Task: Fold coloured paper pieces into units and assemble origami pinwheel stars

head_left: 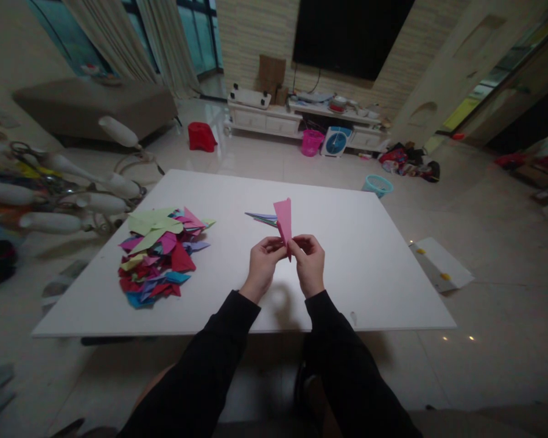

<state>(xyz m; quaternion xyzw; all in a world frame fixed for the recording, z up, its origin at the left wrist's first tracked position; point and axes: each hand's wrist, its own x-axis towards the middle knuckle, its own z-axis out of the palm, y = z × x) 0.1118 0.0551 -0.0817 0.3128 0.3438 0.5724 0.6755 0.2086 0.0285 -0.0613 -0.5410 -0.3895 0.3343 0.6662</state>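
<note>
A folded pink paper plane (284, 218) is held up over the table, its narrow end pointing toward me. My left hand (262, 266) pinches it from the left near that lower end. From the other side my right hand (309, 261) grips the same part, thumb against the paper. Just behind it, several thin folded papers (262, 217) in blue and green lie on the tabletop, partly hidden by the pink one. To the left is a heap of colourful folded papers (158, 252), red, pink, blue, purple and light green.
The white table (360, 261) spans the space before me. A tangle of white lamp arms (91, 204) stands close to its left edge. Beyond lie a red stool (201, 137), a pink bin (311, 142), a box fan (336, 142) and a teal basket (377, 185).
</note>
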